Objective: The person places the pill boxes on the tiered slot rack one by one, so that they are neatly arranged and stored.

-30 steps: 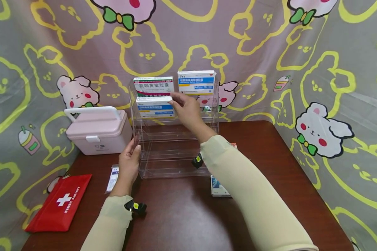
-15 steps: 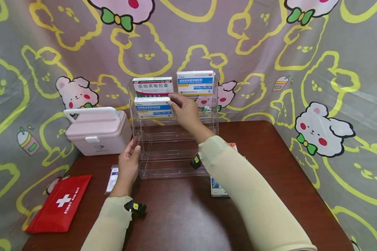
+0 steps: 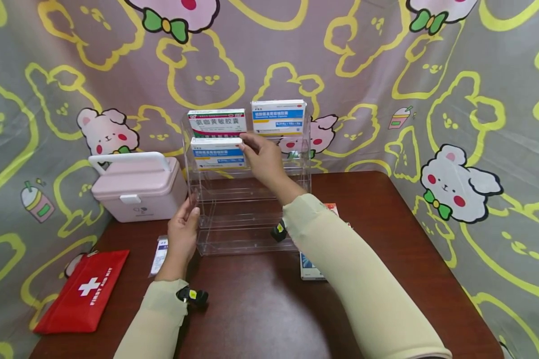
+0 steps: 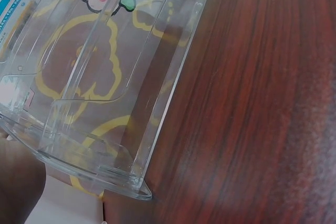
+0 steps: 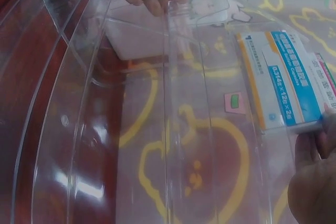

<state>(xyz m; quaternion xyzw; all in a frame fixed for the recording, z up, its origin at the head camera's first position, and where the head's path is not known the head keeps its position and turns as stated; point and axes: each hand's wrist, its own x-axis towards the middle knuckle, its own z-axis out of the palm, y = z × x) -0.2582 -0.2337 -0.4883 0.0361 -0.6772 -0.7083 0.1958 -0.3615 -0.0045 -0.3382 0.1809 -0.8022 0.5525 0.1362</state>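
**Blue-and-white box held at the rack's second tier**

A blue-and-white medicine box (image 3: 218, 153) is held upright on the second tier from the top of a clear acrylic rack (image 3: 247, 219), at its left side. The box's right end is pinched by the fingers of the right hand (image 3: 264, 160). The rack's left wall is touched by the left hand (image 3: 182, 233), its fingers nearly straight and laid against the plastic. On the top tier, a green-and-white box (image 3: 217, 122) and another blue-and-white box (image 3: 278, 117) are stood side by side. The rack is set on a dark wooden desk (image 3: 260, 309). To its left a pink case (image 3: 136, 187) is seen, and nearer, a red first-aid pouch (image 3: 83, 291).
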